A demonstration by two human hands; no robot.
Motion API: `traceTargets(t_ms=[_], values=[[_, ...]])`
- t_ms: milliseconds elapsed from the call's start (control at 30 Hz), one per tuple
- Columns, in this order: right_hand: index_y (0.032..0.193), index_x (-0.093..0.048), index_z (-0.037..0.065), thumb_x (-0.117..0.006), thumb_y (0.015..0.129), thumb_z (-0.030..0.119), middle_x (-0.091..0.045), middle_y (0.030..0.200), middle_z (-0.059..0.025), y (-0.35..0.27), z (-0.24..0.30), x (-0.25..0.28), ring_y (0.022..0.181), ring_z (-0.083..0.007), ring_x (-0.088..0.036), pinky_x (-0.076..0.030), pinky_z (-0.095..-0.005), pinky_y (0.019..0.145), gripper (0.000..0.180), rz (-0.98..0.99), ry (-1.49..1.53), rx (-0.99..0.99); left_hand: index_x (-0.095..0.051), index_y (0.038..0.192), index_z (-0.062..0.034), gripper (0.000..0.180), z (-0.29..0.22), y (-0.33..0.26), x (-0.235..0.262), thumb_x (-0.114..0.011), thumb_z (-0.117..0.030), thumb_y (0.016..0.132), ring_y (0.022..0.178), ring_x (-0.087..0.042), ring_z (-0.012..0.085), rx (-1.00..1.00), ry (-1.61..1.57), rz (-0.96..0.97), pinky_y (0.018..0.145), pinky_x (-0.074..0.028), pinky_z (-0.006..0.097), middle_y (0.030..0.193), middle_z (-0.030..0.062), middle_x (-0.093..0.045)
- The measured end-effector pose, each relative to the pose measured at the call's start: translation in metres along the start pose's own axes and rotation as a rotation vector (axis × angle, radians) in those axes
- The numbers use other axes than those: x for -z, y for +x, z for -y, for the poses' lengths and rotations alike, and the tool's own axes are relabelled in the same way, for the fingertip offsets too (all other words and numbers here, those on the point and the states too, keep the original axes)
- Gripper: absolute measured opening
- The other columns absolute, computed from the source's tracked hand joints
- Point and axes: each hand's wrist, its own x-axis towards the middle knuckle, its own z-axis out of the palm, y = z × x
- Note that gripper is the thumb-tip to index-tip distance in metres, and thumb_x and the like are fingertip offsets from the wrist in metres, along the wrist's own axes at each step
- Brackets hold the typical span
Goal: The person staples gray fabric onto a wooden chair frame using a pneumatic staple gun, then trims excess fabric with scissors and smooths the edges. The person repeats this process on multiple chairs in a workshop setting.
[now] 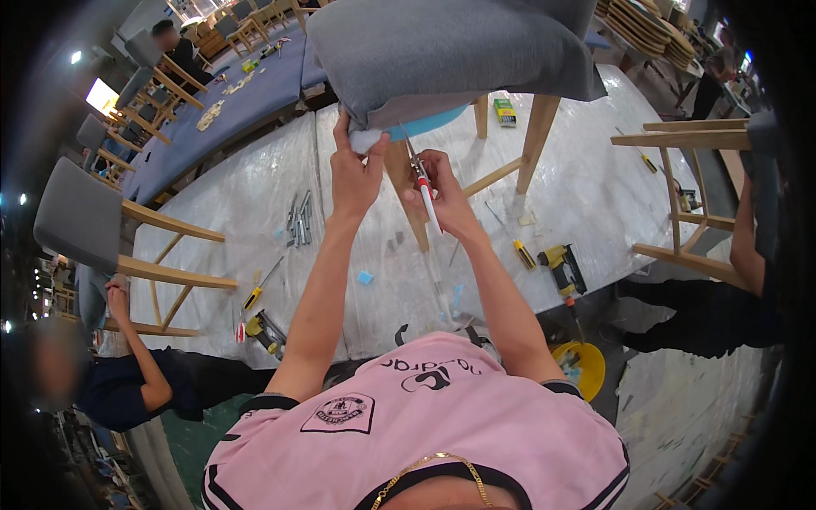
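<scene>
A grey upholstered chair (450, 51) with wooden legs lies across the far side of the table in front of me. At its lower left corner my left hand (357, 174) pinches a tuft of white padding (365, 140) against the grey fabric. My right hand (442, 191) is closed round red-and-white-handled scissors (422, 180), their blades pointing up toward the fabric edge beside the padding. Light blue foam (438, 126) shows beneath the grey cover. Whether the blades touch the material I cannot tell.
The plastic-covered table (263, 170) carries metal bars (299, 219), a yellow screwdriver (523, 253), a staple gun (563, 270), a green box (504, 112) and a blue foam scrap (365, 278). Co-workers handle chairs on both sides. A yellow bucket (595, 370) stands by the table's near edge.
</scene>
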Motion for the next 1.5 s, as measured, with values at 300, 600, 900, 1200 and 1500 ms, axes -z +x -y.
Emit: traceTargets(t_ms=[300,600,900,1200,1500], values=[[0.131,-0.047,0.003,-0.09,0.081,0.034,-0.064,0.099,-0.0072,0.0,-0.027,-0.002,0.09,-0.0164,-0.06,-0.051,-0.0313,0.083,0.074,-0.072,0.046,0.065,-0.023,0.158,0.0027,0.079,-0.001,-0.002,-0.003,-0.067,-0.03,0.101,0.093,-0.075,0.0278,0.002,-0.021,0.007,0.078,-0.056,0.032,0.103,0.0232,-0.074],[0.124,-0.052,0.003,-0.088,0.084,0.023,-0.062,0.085,-0.0031,-0.002,-0.028,-0.014,0.076,-0.0101,-0.054,-0.047,-0.0265,0.071,0.057,-0.144,0.108,0.054,-0.024,0.158,0.0036,0.079,-0.003,-0.006,-0.004,-0.068,-0.029,0.101,0.094,-0.074,0.0249,0.124,-0.02,0.008,0.079,-0.056,0.032,0.106,0.0215,-0.073],[0.11,-0.058,0.005,-0.083,0.087,0.019,-0.046,0.06,-0.0026,-0.004,-0.032,-0.017,0.056,-0.0102,-0.039,-0.034,-0.0312,0.053,0.037,-0.226,-0.099,0.15,-0.029,0.157,0.0051,0.072,0.0,-0.008,-0.002,-0.068,-0.018,0.101,0.099,-0.069,0.0188,0.145,-0.105,-0.021,0.084,-0.053,0.027,0.114,0.0184,-0.071],[0.11,-0.059,0.006,-0.081,0.09,0.025,-0.04,0.058,-0.0012,-0.011,-0.015,0.009,0.056,-0.0114,-0.036,-0.031,-0.0323,0.052,0.035,-0.117,-0.163,0.111,-0.023,0.16,-0.0018,0.077,-0.007,-0.024,-0.024,-0.069,-0.018,0.1,0.124,-0.054,0.0209,0.202,-0.332,-0.128,0.104,-0.044,0.031,0.142,0.0169,-0.053],[0.121,-0.064,0.005,-0.079,0.089,0.039,-0.058,0.079,-0.0007,0.019,0.055,0.113,0.074,-0.0113,-0.053,-0.045,-0.029,0.067,0.048,0.309,-0.511,-0.003,-0.058,0.135,-0.0071,0.036,-0.054,-0.051,-0.027,-0.061,-0.024,0.104,0.099,-0.065,0.0179,0.842,-0.924,0.057,0.091,-0.054,0.037,0.111,0.0044,-0.067]])
